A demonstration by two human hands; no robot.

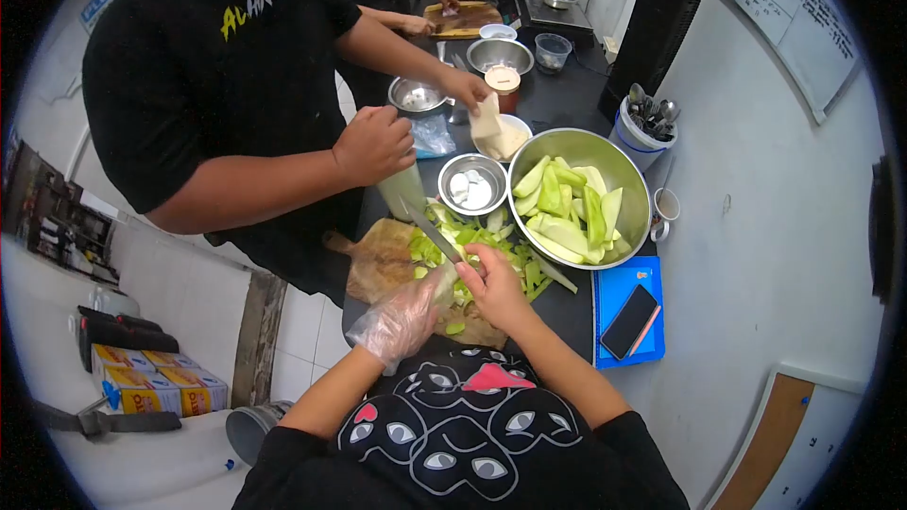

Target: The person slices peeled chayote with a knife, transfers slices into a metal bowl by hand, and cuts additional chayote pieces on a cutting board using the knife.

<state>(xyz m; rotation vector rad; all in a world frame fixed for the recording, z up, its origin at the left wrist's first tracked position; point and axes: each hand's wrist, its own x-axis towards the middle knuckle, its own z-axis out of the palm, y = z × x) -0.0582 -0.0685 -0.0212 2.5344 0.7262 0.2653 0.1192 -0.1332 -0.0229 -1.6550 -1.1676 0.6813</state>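
My left hand (402, 314), in a clear plastic glove, is closed round a pale green piece (436, 285) over the wooden board (378, 260). In my right hand (493, 285) is a knife (431, 230), its blade pointing up and left, away from me. The handle is mostly hidden by my fingers. Green peelings (529, 269) lie scattered on the board and beside it. Just beyond, to the right, a large steel bowl (642, 198) holds several peeled green pieces (567, 198). A small steel bowl (472, 159) with white pieces stands behind the peelings.
A co-worker in a black shirt (217, 85) stands at the left, arms reaching over the table. Another person's hands are at a far board (463, 21). At right are a utensil bucket (644, 127), a mug (666, 205) and a phone (630, 321) on a blue folder (652, 348).
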